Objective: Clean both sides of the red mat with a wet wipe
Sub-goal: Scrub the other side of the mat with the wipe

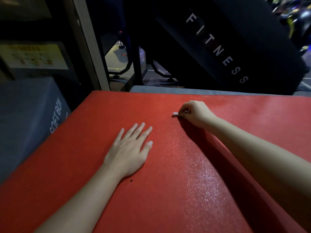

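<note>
Left hand (133, 148) lying flat, fingers straight, pressing mat (75, 140) down. Right hand (197, 113) pinching balled wipe (175, 113) against mat's top face, near far edge. Mat lying on grey pad (168, 89). Sheen (198, 165) glistening beside right forearm. Likely still wiping top side; next needing broader strokes, then flipping.

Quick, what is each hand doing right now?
Left hand: open, flat on the red mat.
Right hand: pinches a small white wipe.

red mat (84, 148) flat, glistening wet strip; small wadded white wipe (175, 113) on it.
</note>
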The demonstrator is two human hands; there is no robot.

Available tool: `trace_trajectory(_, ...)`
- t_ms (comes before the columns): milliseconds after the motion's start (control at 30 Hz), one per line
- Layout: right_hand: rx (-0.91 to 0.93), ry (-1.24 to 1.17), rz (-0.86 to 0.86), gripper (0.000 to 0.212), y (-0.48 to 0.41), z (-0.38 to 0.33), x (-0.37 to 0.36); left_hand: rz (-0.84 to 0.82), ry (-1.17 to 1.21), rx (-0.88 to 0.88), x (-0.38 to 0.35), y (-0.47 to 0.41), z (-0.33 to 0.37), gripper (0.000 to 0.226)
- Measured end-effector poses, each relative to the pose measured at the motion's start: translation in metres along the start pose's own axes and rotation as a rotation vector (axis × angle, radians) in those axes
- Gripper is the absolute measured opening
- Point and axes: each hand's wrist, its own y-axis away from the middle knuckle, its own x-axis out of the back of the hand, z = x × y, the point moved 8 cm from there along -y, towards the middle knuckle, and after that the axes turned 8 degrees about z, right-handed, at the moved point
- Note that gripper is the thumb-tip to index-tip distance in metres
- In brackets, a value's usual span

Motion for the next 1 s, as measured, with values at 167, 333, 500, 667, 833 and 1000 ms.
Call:
trace_trajectory(167,0.109,-0.029,-0.174,0.016,0.018,-0.009,-0.008,0.006,-0.014,-0.001,-0.002,-0.001,-0.001,0.069)
trace_trajectory(333,0.033,-0.004,-0.058,0.014,-0.024,0.009,-0.008,0.002,-0.006,0.004,-0.001,-0.001,0.000,0.072)
trace_trajectory(500,-0.195,-0.064,0.015,0.031,-0.042,0.031,-0.021,0.012,0.003,-0.003,0.001,-0.001,0.001,0.073)
trace_trajectory(667,-0.120,-0.098,-0.044,0.028,-0.042,0.029,-0.018,0.022,-0.031,-0.004,-0.002,-0.002,0.002,0.072)
trace_trajectory(833,-0.211,-0.079,0.153,0.022,-0.084,0.048,-0.023,0.019,-0.031,-0.011,-0.002,-0.003,0.002,0.072)
trace_trajectory(1000,-0.393,-0.077,0.166,0.018,-0.110,0.061,-0.040,0.025,-0.027,-0.014,-0.003,-0.003,-0.001,0.069)
